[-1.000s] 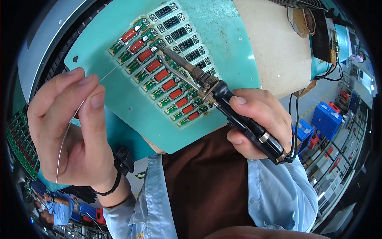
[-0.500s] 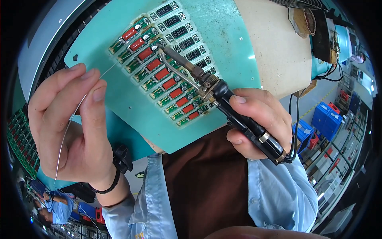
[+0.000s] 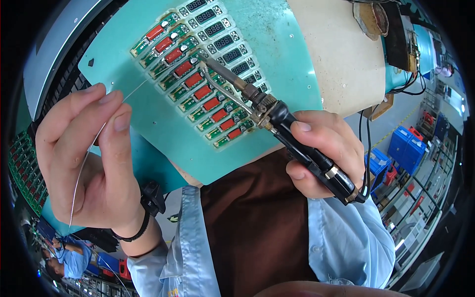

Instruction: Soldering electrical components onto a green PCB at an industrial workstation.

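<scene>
Head view, boards: green PCBs [image 3: 185, 105] w/ red parts in a slanted row on teal sheet [image 3: 178, 141], btwn the hands, ahead of both; upper L end nearer L hand, lower end nearer R.
Black displays: 2nd row [image 3: 223, 41], just R of PCBs.
Solder wire: thin wire [image 3: 134, 91] runs from L fingertips to PCBs' L edge; far end hard to make out.
Iron: soldering iron [image 3: 308, 152] slants up-L from R hand, tip by 4th PCB from top; contact w/ pad can't tell.
L hand: hand [image 3: 94, 158] raised, palm half-turned inward, fingers bent; pinches wire btwn thumb & fingertips, wire trailing down past palm; black band [image 3: 137, 232] on wrist.
R hand: hand [image 3: 329, 148] wrapped round iron's black handle, thumb & fingers on it.
Vs 0.5 s ago: sheet + PCBs shifted up-L; tip was by 3rd PCB, now 4th; iron slightly lower-R; L hand approx same spot, same pinch.
</scene>
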`<move>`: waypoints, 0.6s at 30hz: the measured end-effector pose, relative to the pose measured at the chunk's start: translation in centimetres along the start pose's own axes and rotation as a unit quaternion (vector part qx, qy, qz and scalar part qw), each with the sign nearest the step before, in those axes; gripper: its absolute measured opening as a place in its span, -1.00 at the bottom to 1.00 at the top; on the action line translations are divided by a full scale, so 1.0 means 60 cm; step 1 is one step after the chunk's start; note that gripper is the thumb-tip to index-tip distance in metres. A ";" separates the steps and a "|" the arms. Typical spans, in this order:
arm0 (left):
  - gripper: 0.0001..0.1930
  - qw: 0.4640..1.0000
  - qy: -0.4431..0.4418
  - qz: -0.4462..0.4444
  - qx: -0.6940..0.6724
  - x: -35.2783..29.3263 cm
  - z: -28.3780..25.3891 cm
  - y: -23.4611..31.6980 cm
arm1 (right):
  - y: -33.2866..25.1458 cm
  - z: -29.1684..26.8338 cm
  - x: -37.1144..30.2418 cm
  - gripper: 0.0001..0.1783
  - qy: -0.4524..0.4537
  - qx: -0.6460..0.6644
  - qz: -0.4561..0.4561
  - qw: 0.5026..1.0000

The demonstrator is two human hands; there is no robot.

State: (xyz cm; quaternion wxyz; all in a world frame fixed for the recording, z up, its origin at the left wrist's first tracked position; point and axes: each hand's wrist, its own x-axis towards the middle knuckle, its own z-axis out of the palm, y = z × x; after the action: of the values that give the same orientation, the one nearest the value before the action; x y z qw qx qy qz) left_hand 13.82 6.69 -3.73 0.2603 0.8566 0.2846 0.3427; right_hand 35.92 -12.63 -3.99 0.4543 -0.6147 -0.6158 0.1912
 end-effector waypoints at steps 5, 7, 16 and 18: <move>-0.84 1.000 -0.006 0.010 0.011 -0.003 0.005 -0.004 | 0.004 0.001 -0.003 -0.55 0.002 -0.004 -0.009 1.000; -0.84 1.000 -0.007 0.008 0.007 -0.002 0.006 -0.003 | 0.004 0.000 -0.003 -0.55 0.000 -0.004 -0.005 1.000; -0.85 1.000 -0.012 0.004 -0.007 0.009 0.013 0.003 | 0.004 -0.001 0.004 -0.55 -0.008 0.001 0.008 1.000; -0.85 1.000 -0.016 0.003 -0.012 0.014 0.014 0.005 | 0.001 -0.004 0.004 -0.56 -0.016 0.005 0.023 1.000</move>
State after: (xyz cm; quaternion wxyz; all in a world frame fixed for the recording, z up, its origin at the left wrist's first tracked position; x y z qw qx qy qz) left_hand 15.02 6.82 -3.68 0.2739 0.8596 0.2740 0.3333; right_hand 36.20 -12.45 -3.85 0.4430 -0.6235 -0.6075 0.2144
